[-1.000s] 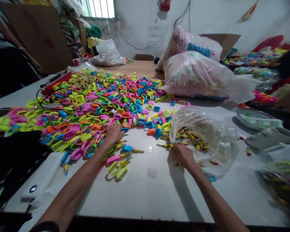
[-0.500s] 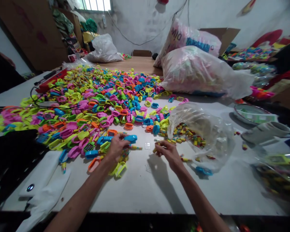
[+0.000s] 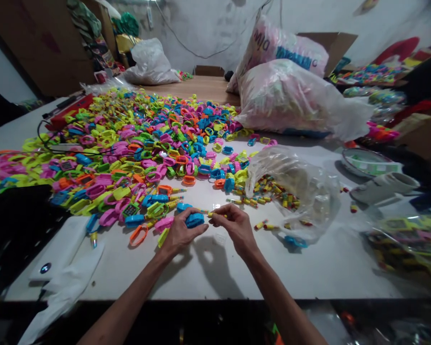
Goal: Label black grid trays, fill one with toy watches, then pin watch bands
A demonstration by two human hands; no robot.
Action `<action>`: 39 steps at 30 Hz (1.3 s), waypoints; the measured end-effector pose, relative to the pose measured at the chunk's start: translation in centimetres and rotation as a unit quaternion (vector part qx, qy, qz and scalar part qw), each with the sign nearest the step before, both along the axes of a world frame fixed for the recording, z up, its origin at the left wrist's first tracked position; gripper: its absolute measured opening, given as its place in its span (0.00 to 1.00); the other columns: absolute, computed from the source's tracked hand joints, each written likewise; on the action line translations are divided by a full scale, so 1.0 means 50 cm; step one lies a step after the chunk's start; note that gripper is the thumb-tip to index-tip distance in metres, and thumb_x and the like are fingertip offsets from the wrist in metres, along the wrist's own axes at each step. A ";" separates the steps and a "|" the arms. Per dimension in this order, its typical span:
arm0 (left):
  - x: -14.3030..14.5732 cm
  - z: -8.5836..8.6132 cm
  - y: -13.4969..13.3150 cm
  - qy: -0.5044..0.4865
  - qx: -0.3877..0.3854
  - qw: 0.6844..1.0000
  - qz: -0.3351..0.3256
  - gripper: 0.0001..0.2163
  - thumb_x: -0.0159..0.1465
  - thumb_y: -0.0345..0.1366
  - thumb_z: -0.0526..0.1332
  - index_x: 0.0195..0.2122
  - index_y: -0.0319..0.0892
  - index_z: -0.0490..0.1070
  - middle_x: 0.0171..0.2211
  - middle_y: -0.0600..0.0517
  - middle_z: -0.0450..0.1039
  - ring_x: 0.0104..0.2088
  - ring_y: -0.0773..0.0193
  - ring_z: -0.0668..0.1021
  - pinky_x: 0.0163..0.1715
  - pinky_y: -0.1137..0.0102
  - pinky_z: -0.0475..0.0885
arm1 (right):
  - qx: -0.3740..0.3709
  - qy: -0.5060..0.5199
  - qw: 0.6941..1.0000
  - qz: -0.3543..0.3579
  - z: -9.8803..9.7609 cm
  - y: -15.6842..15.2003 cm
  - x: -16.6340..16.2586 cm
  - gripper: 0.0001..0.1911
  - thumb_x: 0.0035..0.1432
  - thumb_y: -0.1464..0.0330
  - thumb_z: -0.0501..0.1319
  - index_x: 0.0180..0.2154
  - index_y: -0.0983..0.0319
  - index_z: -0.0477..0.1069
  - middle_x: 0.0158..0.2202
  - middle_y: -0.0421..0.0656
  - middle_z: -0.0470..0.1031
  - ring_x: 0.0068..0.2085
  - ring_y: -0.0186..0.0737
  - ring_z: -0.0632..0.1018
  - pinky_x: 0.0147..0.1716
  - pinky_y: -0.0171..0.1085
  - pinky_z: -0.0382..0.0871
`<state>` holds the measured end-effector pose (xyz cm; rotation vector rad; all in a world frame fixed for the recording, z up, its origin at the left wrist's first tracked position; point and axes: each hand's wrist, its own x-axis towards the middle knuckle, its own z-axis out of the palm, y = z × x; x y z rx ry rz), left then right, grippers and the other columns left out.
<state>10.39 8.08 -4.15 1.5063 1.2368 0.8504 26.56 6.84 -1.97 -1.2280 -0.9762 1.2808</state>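
My left hand (image 3: 182, 233) is closed around a blue plastic toy watch (image 3: 194, 220), its thumb stretched along the near side. Close to its right, my right hand (image 3: 233, 225) pinches a small yellow tube (image 3: 212, 215) between thumb and fingertips. The tube points left toward the watch; whether the two touch I cannot make out. A small clear square (image 3: 216, 206) lies just beyond the right fingers, partly covered by them. More colourful toy watches (image 3: 158, 170) lie in a large heap to the left and behind.
An open clear plastic bag (image 3: 309, 191) spills several yellow-and-red tubes at the right. Stuffed white sacks (image 3: 290, 98) stand behind it. A white device (image 3: 62, 249) and a black item (image 3: 17, 239) lie at the left. A filled clear bag (image 3: 409, 239) sits at the right edge.
My hands have come together. The right one moved left with the yellow tube, and the left one brought the blue toy watch slightly nearer to me. The view has tilted down a little.
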 end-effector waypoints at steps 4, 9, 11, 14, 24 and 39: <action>0.000 0.004 -0.006 0.024 0.028 0.999 -0.011 0.12 0.56 0.43 0.62 0.37 0.42 0.70 0.30 0.55 0.70 0.30 0.67 0.72 0.29 0.74 0.66 | 0.006 -0.008 1.000 0.015 0.000 -0.004 -0.004 0.11 0.43 0.64 0.68 0.28 0.64 0.73 0.22 0.40 0.74 0.26 0.36 0.75 0.27 0.34 0.68; -0.002 0.000 -0.007 0.033 0.106 0.993 -0.041 0.08 0.59 0.41 0.59 0.34 0.42 0.70 0.31 0.54 0.70 0.33 0.65 0.72 0.35 0.72 0.66 | 0.017 -0.025 0.999 0.042 -0.007 -0.008 0.000 0.10 0.44 0.65 0.67 0.30 0.63 0.76 0.24 0.41 0.75 0.28 0.37 0.74 0.30 0.35 0.68; -0.006 -0.005 -0.006 0.054 0.132 0.988 -0.052 0.07 0.59 0.40 0.60 0.33 0.42 0.70 0.31 0.53 0.70 0.34 0.65 0.72 0.36 0.72 0.66 | 0.038 -0.041 0.997 0.054 -0.007 -0.008 0.002 0.08 0.44 0.66 0.67 0.29 0.63 0.76 0.27 0.42 0.76 0.30 0.37 0.75 0.31 0.35 0.68; -0.012 -0.011 -0.004 0.081 0.149 0.982 -0.077 0.07 0.59 0.39 0.60 0.34 0.41 0.70 0.32 0.52 0.70 0.35 0.64 0.72 0.36 0.71 0.65 | 0.068 -0.080 0.992 0.073 -0.006 -0.008 0.007 0.06 0.46 0.67 0.65 0.29 0.62 0.76 0.30 0.42 0.76 0.32 0.38 0.75 0.32 0.35 0.68; -0.020 -0.001 -0.009 0.179 0.170 0.950 -0.194 0.10 0.63 0.41 0.56 0.43 0.44 0.67 0.38 0.51 0.72 0.39 0.61 0.73 0.36 0.70 0.64 | 0.111 -0.151 0.967 0.174 0.007 -0.014 0.024 0.05 0.47 0.73 0.62 0.28 0.62 0.76 0.29 0.42 0.75 0.33 0.37 0.75 0.32 0.34 0.68; -0.065 0.033 0.019 0.303 0.161 0.908 -0.238 0.10 0.61 0.41 0.56 0.28 0.41 0.69 0.26 0.53 0.68 0.29 0.64 0.71 0.29 0.72 0.62 | -0.013 -0.158 0.949 0.273 -0.019 0.045 0.083 0.20 0.48 0.63 0.66 0.44 0.64 0.73 0.37 0.45 0.74 0.32 0.37 0.74 0.30 0.34 0.67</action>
